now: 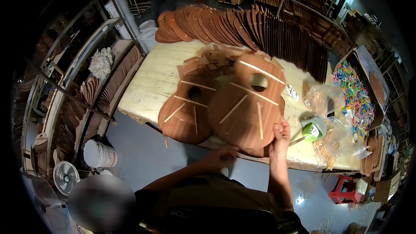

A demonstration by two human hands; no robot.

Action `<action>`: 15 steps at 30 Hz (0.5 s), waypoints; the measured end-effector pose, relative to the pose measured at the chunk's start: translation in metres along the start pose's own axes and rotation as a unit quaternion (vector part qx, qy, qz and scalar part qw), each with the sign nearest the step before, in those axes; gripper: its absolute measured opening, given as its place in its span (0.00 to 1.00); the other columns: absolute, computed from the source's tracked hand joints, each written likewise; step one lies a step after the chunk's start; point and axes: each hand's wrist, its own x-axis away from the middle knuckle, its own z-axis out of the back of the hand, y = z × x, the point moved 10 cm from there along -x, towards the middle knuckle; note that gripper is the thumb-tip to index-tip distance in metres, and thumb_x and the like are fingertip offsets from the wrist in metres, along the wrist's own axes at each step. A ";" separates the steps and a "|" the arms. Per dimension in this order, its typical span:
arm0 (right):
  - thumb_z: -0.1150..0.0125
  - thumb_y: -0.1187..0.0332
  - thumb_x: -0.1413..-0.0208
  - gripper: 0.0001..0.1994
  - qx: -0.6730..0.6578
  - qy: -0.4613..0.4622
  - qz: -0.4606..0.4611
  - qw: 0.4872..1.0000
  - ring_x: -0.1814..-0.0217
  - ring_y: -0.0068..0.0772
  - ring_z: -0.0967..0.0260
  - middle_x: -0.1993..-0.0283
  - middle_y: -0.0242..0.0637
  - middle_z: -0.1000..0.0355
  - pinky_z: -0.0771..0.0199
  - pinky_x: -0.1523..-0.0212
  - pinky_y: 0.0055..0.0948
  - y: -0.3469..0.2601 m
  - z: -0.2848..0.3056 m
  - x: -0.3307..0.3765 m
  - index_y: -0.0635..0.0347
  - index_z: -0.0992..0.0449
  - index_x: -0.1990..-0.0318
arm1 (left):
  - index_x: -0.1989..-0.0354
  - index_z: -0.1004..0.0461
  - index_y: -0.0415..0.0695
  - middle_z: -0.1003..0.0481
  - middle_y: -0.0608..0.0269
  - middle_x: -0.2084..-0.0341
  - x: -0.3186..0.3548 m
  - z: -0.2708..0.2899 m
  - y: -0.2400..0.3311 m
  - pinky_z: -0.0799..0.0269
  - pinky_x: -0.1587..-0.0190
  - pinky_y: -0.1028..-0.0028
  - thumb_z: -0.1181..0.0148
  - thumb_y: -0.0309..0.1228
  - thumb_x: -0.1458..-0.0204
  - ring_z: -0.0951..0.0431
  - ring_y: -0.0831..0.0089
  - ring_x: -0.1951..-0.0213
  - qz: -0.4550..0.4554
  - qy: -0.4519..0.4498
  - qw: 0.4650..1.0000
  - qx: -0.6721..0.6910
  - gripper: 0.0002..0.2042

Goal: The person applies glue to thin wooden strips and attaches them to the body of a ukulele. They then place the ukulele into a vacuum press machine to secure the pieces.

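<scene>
Overhead, pale workbench [147, 82] amid guitar-panel racks [299, 0]

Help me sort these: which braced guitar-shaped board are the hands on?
The right-hand board, overlapping the left board; right hand grips its lower edge, left hand beneath it.

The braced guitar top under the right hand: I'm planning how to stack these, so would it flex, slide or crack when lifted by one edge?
The guitar top looks like a thin wood sheet, so probably light and a little springy. The pale braces across it should stiffen it. It overlaps a second top and overhangs the table, where the right hand grips its edge, so it may slide easily.
</scene>
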 end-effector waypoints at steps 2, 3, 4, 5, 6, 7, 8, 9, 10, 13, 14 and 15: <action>0.43 0.76 0.43 0.15 -0.072 -0.016 -0.074 0.995 0.53 0.27 0.29 0.53 0.36 0.27 0.27 0.49 0.27 0.036 -0.039 0.010 0.60 0.33 0.48 | 0.47 0.30 0.44 0.31 0.53 0.47 0.027 0.030 -0.008 0.37 0.43 0.63 0.40 0.37 0.46 0.33 0.62 0.42 0.028 -0.026 0.939 -0.341 0.19; 0.44 0.76 0.42 0.15 -0.002 -0.035 -0.069 0.997 0.57 0.24 0.29 0.56 0.33 0.27 0.26 0.55 0.24 0.052 -0.053 0.020 0.58 0.33 0.48 | 0.45 0.31 0.42 0.33 0.51 0.44 0.039 0.057 -0.021 0.42 0.39 0.61 0.41 0.37 0.46 0.35 0.60 0.40 0.063 0.049 0.954 -0.288 0.21; 0.48 0.76 0.40 0.12 -0.010 -0.098 -0.071 0.993 0.61 0.21 0.30 0.59 0.31 0.28 0.27 0.63 0.22 0.081 -0.065 0.022 0.57 0.31 0.50 | 0.43 0.33 0.41 0.35 0.50 0.42 0.052 0.085 -0.036 0.47 0.36 0.59 0.41 0.37 0.45 0.37 0.58 0.38 0.084 0.129 0.962 -0.224 0.23; 0.49 0.74 0.40 0.10 0.044 -0.108 -0.147 0.982 0.62 0.24 0.30 0.62 0.33 0.28 0.28 0.65 0.23 0.108 -0.079 0.029 0.58 0.31 0.51 | 0.43 0.35 0.39 0.34 0.50 0.42 0.076 0.109 -0.056 0.47 0.36 0.59 0.42 0.36 0.45 0.36 0.58 0.40 0.107 0.215 0.965 -0.102 0.23; 0.49 0.73 0.40 0.10 0.140 -0.119 -0.143 0.973 0.63 0.27 0.30 0.63 0.35 0.29 0.29 0.66 0.26 0.119 -0.091 0.031 0.59 0.30 0.51 | 0.42 0.36 0.36 0.34 0.51 0.43 0.101 0.131 -0.072 0.47 0.35 0.58 0.42 0.35 0.45 0.35 0.57 0.41 0.107 0.303 0.947 0.021 0.24; 0.49 0.71 0.40 0.10 0.235 -0.128 -0.137 0.954 0.63 0.31 0.29 0.64 0.38 0.29 0.29 0.66 0.28 0.130 -0.101 0.031 0.60 0.30 0.52 | 0.44 0.36 0.36 0.33 0.53 0.45 0.112 0.149 -0.065 0.43 0.39 0.60 0.42 0.35 0.46 0.33 0.60 0.44 0.090 0.326 0.939 0.057 0.23; 0.48 0.69 0.40 0.11 0.369 -0.131 -0.048 0.919 0.63 0.36 0.29 0.63 0.41 0.30 0.29 0.65 0.31 0.131 -0.112 0.024 0.61 0.30 0.52 | 0.45 0.35 0.36 0.31 0.55 0.48 0.120 0.165 -0.057 0.38 0.42 0.62 0.41 0.34 0.46 0.31 0.62 0.47 0.070 0.345 0.931 0.092 0.23; 0.48 0.67 0.41 0.13 0.494 -0.127 0.039 0.859 0.62 0.41 0.28 0.63 0.44 0.30 0.28 0.63 0.35 0.133 -0.125 0.019 0.62 0.30 0.51 | 0.47 0.34 0.37 0.30 0.58 0.52 0.125 0.177 -0.055 0.35 0.46 0.65 0.40 0.33 0.47 0.29 0.66 0.50 0.055 0.362 0.904 0.219 0.21; 0.46 0.66 0.43 0.15 0.579 -0.121 0.090 0.801 0.60 0.48 0.30 0.61 0.49 0.31 0.29 0.60 0.39 0.145 -0.129 0.019 0.62 0.30 0.50 | 0.49 0.32 0.39 0.30 0.61 0.55 0.129 0.187 -0.053 0.32 0.49 0.68 0.39 0.32 0.48 0.28 0.69 0.54 0.040 0.376 0.860 0.342 0.20; 0.42 0.64 0.47 0.19 0.659 -0.112 0.077 0.740 0.52 0.58 0.33 0.54 0.54 0.33 0.32 0.51 0.46 0.157 -0.153 0.032 0.61 0.27 0.48 | 0.56 0.31 0.45 0.32 0.71 0.66 0.140 0.219 -0.083 0.32 0.62 0.78 0.38 0.29 0.50 0.31 0.80 0.65 0.027 0.391 0.834 0.389 0.14; 0.41 0.65 0.47 0.18 0.651 -0.108 0.053 0.750 0.51 0.58 0.34 0.54 0.54 0.33 0.32 0.50 0.45 0.159 -0.152 0.033 0.61 0.27 0.49 | 0.59 0.31 0.47 0.33 0.74 0.71 0.139 0.221 -0.072 0.34 0.66 0.80 0.39 0.26 0.50 0.32 0.83 0.70 -0.015 0.418 0.812 0.408 0.11; 0.41 0.65 0.48 0.18 0.641 -0.103 0.028 0.760 0.50 0.58 0.34 0.54 0.53 0.32 0.33 0.50 0.45 0.163 -0.151 0.034 0.60 0.26 0.50 | 0.58 0.31 0.47 0.33 0.74 0.71 0.137 0.229 -0.079 0.34 0.66 0.80 0.39 0.25 0.50 0.32 0.82 0.70 -0.028 0.392 0.818 0.420 0.12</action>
